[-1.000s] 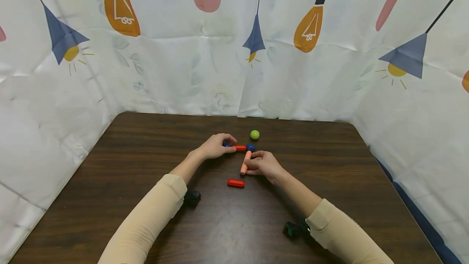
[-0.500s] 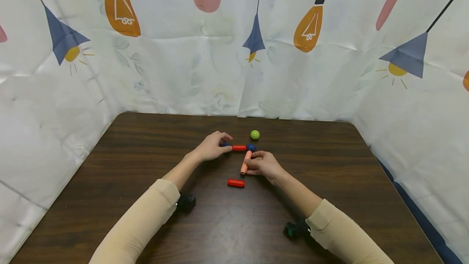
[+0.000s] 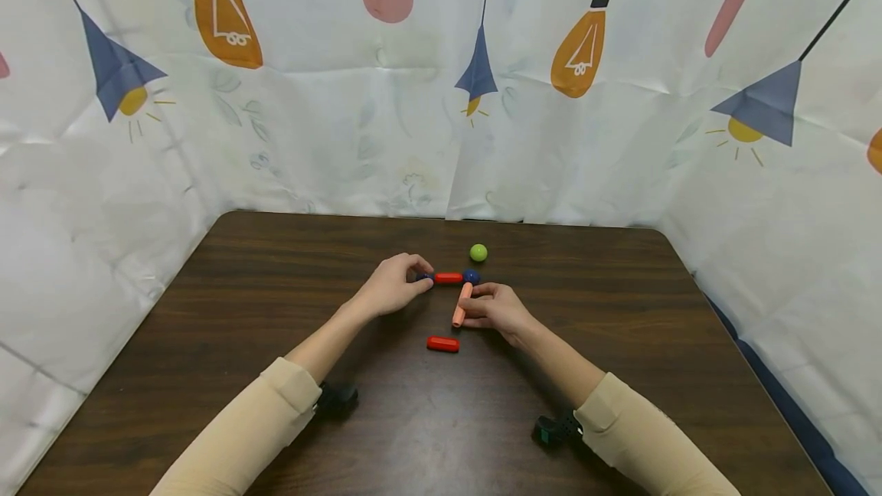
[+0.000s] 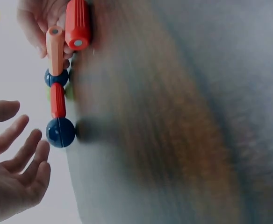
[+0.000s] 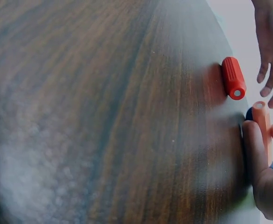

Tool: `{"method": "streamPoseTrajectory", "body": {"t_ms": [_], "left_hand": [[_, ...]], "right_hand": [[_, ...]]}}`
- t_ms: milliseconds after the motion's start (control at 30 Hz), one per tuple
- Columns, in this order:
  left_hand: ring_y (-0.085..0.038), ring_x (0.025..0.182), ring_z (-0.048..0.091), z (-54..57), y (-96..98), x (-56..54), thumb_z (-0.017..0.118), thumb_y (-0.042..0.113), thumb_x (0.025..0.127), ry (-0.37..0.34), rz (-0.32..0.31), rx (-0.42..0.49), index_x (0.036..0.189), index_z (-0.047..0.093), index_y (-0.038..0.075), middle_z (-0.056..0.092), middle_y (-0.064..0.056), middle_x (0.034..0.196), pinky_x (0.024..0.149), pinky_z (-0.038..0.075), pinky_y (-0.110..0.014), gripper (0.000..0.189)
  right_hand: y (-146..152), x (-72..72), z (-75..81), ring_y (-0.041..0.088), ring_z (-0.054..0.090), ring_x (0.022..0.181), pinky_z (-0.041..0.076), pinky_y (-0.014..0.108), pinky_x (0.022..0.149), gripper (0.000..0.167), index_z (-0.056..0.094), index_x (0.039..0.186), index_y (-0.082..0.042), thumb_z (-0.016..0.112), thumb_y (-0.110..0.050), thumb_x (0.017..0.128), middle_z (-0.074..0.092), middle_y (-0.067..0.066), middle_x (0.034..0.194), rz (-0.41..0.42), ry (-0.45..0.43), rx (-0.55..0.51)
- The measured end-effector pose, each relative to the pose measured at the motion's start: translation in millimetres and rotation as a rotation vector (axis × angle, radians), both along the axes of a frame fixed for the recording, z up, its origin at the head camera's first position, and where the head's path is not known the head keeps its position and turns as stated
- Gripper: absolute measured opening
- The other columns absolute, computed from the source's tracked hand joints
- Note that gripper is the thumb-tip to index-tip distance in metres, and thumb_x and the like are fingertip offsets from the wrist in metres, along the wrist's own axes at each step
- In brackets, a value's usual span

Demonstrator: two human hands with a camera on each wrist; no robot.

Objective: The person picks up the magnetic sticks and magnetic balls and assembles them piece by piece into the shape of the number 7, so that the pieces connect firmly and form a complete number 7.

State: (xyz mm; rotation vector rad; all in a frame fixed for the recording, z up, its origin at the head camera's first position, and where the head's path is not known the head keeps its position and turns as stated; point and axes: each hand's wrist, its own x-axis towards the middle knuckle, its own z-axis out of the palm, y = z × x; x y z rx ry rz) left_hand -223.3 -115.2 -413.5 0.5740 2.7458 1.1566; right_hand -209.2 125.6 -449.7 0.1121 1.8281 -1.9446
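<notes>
My right hand (image 3: 503, 314) pinches a peach-coloured toy rod (image 3: 462, 306) between thumb and fingers. The rod's far end meets a blue ball (image 3: 472, 276). From that ball a red rod (image 3: 449, 278) runs left to a second blue ball (image 4: 60, 132), larger in the left wrist view. My left hand (image 3: 393, 285) is beside this left ball, partly covering it in the head view. In the left wrist view its fingers (image 4: 26, 149) are spread and relaxed, with a gap to the ball. Grey discs show in the rod ends.
A loose red rod (image 3: 442, 344) lies nearer me on the dark wooden table (image 3: 276, 373). A green ball (image 3: 478, 252) sits just beyond the joined pieces. Black wrist cameras hang below both sleeves. A patterned white curtain (image 3: 310, 136) stands behind the table.
My left hand has drawn back to the left, from over the red rod to beside the left blue ball. My right hand keeps its pinch on the peach rod.
</notes>
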Motion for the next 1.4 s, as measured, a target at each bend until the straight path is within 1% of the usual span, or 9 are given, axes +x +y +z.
{"method": "streamPoseTrajectory", "body": {"t_ms": [133, 233, 500, 667, 867, 1100, 1167, 1300, 1400], "left_hand": [[-0.019, 0.087, 0.060, -0.5, -0.2, 8.9, 0.069, 0.020, 0.100, -0.071, -0.042, 0.019, 0.112, 0.073, 0.009, 0.067, 0.000, 0.102, 0.078, 0.050, -0.039, 0.016], [-0.017, 0.088, 0.060, -3.1, -0.6, 14.5, 0.069, 0.021, 0.100, -0.112, -0.066, 0.019, 0.112, 0.074, 0.009, 0.068, 0.002, 0.101, 0.079, 0.050, -0.037, 0.017], [-0.016, 0.091, 0.064, -11.3, -1.4, 27.1, 0.073, 0.018, 0.097, -0.205, -0.146, 0.028, 0.111, 0.073, 0.006, 0.070, 0.003, 0.099, 0.082, 0.051, -0.036, 0.019], [-0.015, 0.084, 0.061, -14.5, 0.6, 32.3, 0.080, 0.018, 0.091, -0.238, -0.161, 0.024, 0.108, 0.073, 0.007, 0.069, 0.002, 0.098, 0.077, 0.050, -0.034, 0.021], [-0.015, 0.083, 0.057, -19.2, 5.2, 35.5, 0.085, 0.019, 0.087, -0.221, -0.148, -0.011, 0.107, 0.073, 0.009, 0.068, 0.002, 0.097, 0.077, 0.048, -0.033, 0.025], [-0.014, 0.089, 0.060, -17.7, 10.2, 38.0, 0.086, 0.021, 0.086, -0.210, -0.169, -0.034, 0.105, 0.075, 0.011, 0.069, 0.003, 0.097, 0.081, 0.050, -0.034, 0.025], [-0.013, 0.085, 0.061, -17.6, 11.4, 38.5, 0.086, 0.021, 0.086, -0.204, -0.182, -0.043, 0.102, 0.076, 0.012, 0.068, 0.004, 0.094, 0.077, 0.051, -0.033, 0.022], [-0.011, 0.069, 0.059, -18.0, 12.5, 39.4, 0.086, 0.018, 0.086, -0.204, -0.207, -0.044, 0.095, 0.077, 0.015, 0.067, 0.007, 0.083, 0.065, 0.050, -0.031, 0.013], [-0.011, 0.063, 0.058, -17.9, 12.3, 40.2, 0.086, 0.015, 0.086, -0.207, -0.217, -0.038, 0.092, 0.077, 0.016, 0.065, 0.007, 0.078, 0.060, 0.048, -0.030, 0.011]], "right_hand": [[1, 0.1, -0.1, 0.025, 0.074, 0.088, 0.059, 0.038, 0.081, 0.049, 0.044, 0.135, 0.012, 0.070, -0.002, 0.097, 0.063, 0.025, 0.115, -0.006, 0.001, 0.009], [1, 0.5, -0.1, 0.025, 0.074, 0.088, 0.059, 0.038, 0.081, 0.048, 0.044, 0.135, 0.012, 0.070, -0.004, 0.097, 0.064, 0.024, 0.114, -0.009, 0.007, 0.014], [1, 0.3, -0.4, 0.025, 0.074, 0.089, 0.059, 0.037, 0.081, 0.047, 0.046, 0.136, 0.012, 0.069, -0.005, 0.099, 0.066, 0.023, 0.112, -0.011, 0.012, 0.016], [1, 0.5, -0.5, 0.025, 0.074, 0.090, 0.058, 0.037, 0.082, 0.047, 0.045, 0.136, 0.013, 0.069, -0.004, 0.099, 0.065, 0.024, 0.113, -0.009, 0.012, 0.007], [1, 0.1, -1.2, 0.024, 0.073, 0.090, 0.058, 0.038, 0.085, 0.051, 0.042, 0.138, 0.015, 0.068, -0.005, 0.099, 0.064, 0.023, 0.113, 0.005, 0.022, 0.001], [1, -0.2, -1.5, 0.024, 0.073, 0.091, 0.058, 0.038, 0.085, 0.050, 0.042, 0.137, 0.014, 0.069, -0.005, 0.099, 0.064, 0.023, 0.114, 0.001, 0.008, -0.002], [1, -0.4, -2.1, 0.024, 0.073, 0.091, 0.058, 0.038, 0.084, 0.050, 0.042, 0.137, 0.013, 0.069, -0.005, 0.099, 0.063, 0.023, 0.114, 0.003, 0.004, -0.005], [1, -0.3, -2.3, 0.025, 0.073, 0.091, 0.058, 0.038, 0.084, 0.049, 0.043, 0.137, 0.013, 0.068, -0.005, 0.099, 0.063, 0.023, 0.114, 0.003, 0.004, -0.008], [1, 0.4, -1.2, 0.025, 0.073, 0.091, 0.058, 0.038, 0.084, 0.049, 0.043, 0.137, 0.013, 0.068, -0.005, 0.099, 0.064, 0.023, 0.113, 0.004, 0.009, -0.006]]}}
